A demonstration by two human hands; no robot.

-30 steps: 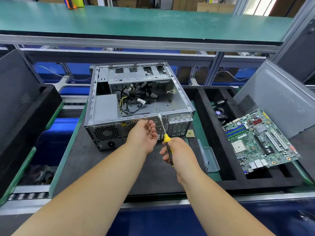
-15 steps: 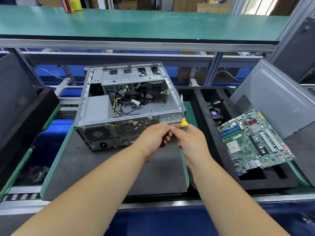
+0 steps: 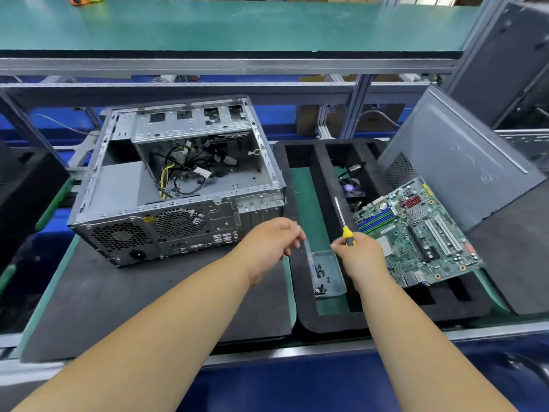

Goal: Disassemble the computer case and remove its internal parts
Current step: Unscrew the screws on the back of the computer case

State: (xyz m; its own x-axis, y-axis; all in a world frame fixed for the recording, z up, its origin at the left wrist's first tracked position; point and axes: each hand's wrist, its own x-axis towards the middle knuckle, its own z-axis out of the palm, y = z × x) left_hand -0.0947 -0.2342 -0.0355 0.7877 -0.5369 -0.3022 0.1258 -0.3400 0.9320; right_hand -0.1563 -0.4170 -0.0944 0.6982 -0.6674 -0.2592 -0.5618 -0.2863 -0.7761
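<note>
My left hand (image 3: 271, 243), fingers loosely curled, moved from case (image 3: 178, 185) toward screw tray (image 3: 326, 272) | right hand (image 3: 361, 257) gripped screwdriver (image 3: 344, 226) | screw likely removed

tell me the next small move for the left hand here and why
Probably a short move right to release whatever it pinches into the clear screw tray. The left hand hovers just left of that tray, fingers curled together as if holding a screw, though none is visible. The right hand holds the screwdriver upright, idle.
</note>
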